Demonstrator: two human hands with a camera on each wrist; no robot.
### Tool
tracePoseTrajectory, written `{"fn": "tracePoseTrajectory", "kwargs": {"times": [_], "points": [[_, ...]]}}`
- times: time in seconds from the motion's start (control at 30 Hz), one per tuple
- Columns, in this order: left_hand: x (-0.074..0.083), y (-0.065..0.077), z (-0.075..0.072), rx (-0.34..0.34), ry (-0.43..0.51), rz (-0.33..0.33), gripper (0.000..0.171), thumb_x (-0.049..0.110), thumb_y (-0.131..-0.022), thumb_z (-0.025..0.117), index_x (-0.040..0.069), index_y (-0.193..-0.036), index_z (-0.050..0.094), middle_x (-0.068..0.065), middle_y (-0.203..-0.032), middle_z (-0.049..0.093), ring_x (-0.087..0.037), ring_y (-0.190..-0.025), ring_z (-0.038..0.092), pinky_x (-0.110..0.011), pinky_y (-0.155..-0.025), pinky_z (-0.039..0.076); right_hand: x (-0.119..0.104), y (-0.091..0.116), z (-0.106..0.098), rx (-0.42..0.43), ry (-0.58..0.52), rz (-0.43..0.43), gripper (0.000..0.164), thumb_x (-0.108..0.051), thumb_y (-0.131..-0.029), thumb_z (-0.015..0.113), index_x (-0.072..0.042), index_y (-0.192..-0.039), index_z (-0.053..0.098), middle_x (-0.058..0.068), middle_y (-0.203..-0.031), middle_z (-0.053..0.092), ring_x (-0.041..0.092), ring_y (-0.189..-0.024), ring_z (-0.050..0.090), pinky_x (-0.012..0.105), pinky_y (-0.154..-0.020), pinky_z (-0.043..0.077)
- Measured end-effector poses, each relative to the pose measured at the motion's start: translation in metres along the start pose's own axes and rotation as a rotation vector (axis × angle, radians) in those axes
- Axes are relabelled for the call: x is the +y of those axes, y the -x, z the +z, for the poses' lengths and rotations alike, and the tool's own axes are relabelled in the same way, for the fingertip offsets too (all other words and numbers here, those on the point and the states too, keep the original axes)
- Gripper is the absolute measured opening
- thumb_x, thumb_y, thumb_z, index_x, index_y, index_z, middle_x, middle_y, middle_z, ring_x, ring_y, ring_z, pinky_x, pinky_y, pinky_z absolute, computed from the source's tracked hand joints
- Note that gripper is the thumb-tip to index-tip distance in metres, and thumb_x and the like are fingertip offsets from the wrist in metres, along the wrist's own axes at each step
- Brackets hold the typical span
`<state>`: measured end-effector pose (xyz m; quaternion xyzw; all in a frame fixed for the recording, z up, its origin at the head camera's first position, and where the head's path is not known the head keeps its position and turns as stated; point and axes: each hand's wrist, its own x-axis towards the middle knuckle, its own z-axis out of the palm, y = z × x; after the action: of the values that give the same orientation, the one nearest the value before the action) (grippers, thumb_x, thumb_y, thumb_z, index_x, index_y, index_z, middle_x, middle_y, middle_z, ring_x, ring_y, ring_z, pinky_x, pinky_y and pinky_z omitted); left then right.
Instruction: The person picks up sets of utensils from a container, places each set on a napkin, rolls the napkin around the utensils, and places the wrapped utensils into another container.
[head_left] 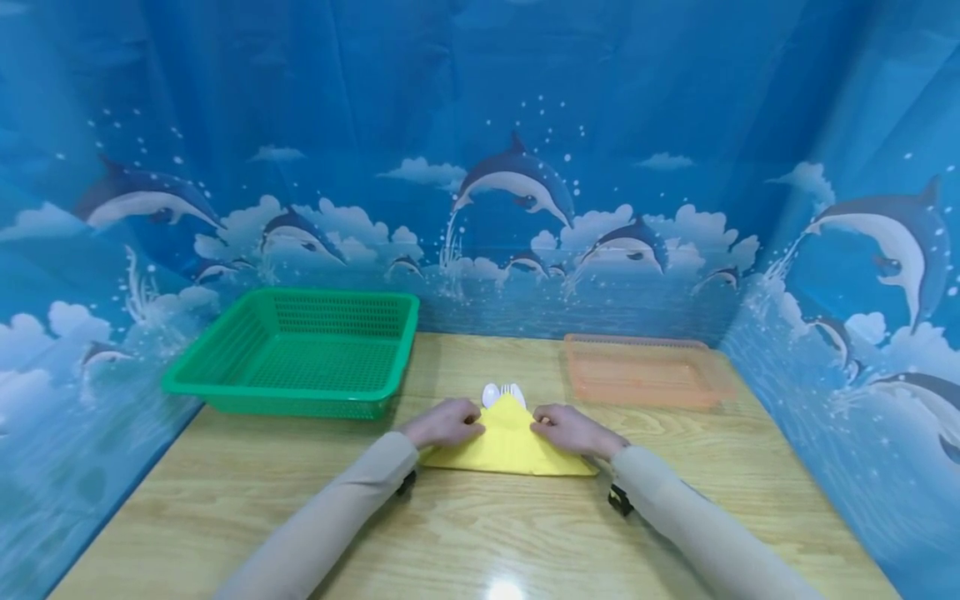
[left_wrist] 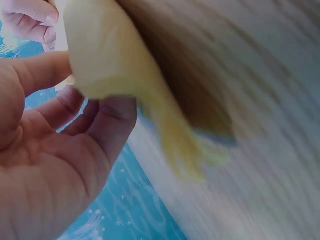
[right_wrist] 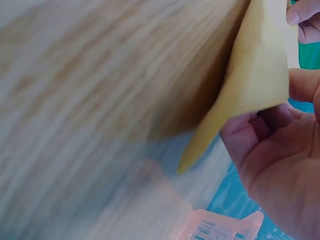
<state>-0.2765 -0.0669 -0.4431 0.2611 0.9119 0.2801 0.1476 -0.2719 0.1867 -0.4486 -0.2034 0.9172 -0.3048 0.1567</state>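
A yellow napkin (head_left: 513,450) lies folded at the middle of the table, its top narrowing to a point. Past that point stick out the white heads of a spoon (head_left: 491,394) and a fork (head_left: 506,389), with another white piece of cutlery (head_left: 517,395) beside them, perhaps a knife; their handles are hidden under the cloth. My left hand (head_left: 452,422) pinches the napkin's left edge between thumb and fingers. On the opposite side my right hand (head_left: 573,429) pinches the right edge. Both wrist views show the cloth's edge (left_wrist: 105,55) gripped and lifted off the table.
A green plastic basket (head_left: 390,387) stands at the back left of the wooden table (head_left: 480,533). At the back right sits a shallow orange-pink tray (head_left: 637,375). Blue dolphin-printed curtains (head_left: 375,100) enclose the back and sides.
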Motion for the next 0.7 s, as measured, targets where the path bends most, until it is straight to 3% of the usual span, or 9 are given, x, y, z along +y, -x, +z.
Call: {"fn": "tracePoseTrajectory", "kwargs": {"times": [0.27,0.4,0.47,0.6,0.7], "points": [[-0.003,-0.004,0.004,0.023,-0.002,-0.026,0.036,0.015,-0.096,0.060,0.016,-0.064,0.043,0.004,-0.061,0.040,-0.009,-0.052,0.038,-0.022,-0.051,0.034,-0.003,-0.006,0.003,0.018,0.028,0.034,0.017,-0.016,-0.100,0.052,-0.006,-0.102,0.065,0.004,-0.093,0.064,0.014,-0.065,0.047,0.029,-0.061,0.043],[0.001,-0.003,0.007,0.065,-0.025,-0.021,0.021,0.012,-0.093,0.063,0.010,-0.074,0.054,0.001,-0.067,0.049,-0.011,-0.057,0.042,-0.023,-0.053,0.037,-0.001,-0.008,0.006,0.032,0.047,0.039,0.017,-0.016,-0.099,0.054,-0.006,-0.102,0.066,0.006,-0.098,0.066,0.014,-0.069,0.051,0.029,-0.064,0.044],[0.005,-0.001,0.009,0.113,-0.081,-0.001,0.010,0.010,-0.090,0.067,0.006,-0.086,0.058,-0.003,-0.073,0.056,-0.014,-0.062,0.048,-0.026,-0.057,0.042,-0.002,-0.009,0.007,0.038,0.049,0.041,0.015,-0.016,-0.098,0.054,-0.006,-0.099,0.067,0.006,-0.095,0.066,0.015,-0.067,0.050,0.029,-0.062,0.044],[0.014,0.002,0.013,0.220,-0.258,0.069,0.022,0.010,-0.088,0.071,0.003,-0.105,0.060,-0.012,-0.090,0.065,-0.022,-0.077,0.059,-0.034,-0.066,0.051,-0.004,-0.009,0.007,0.049,0.044,0.050,0.013,-0.015,-0.097,0.055,-0.008,-0.094,0.066,0.004,-0.088,0.064,0.014,-0.063,0.048,0.028,-0.059,0.042],[0.022,0.003,0.015,0.228,-0.344,0.138,0.025,0.014,-0.090,0.069,0.006,-0.113,0.063,-0.011,-0.100,0.062,-0.021,-0.084,0.060,-0.032,-0.071,0.053,-0.005,-0.009,0.007,0.051,0.038,0.067,0.011,-0.015,-0.096,0.056,-0.009,-0.093,0.065,0.002,-0.084,0.063,0.014,-0.062,0.048,0.028,-0.058,0.042]]}}
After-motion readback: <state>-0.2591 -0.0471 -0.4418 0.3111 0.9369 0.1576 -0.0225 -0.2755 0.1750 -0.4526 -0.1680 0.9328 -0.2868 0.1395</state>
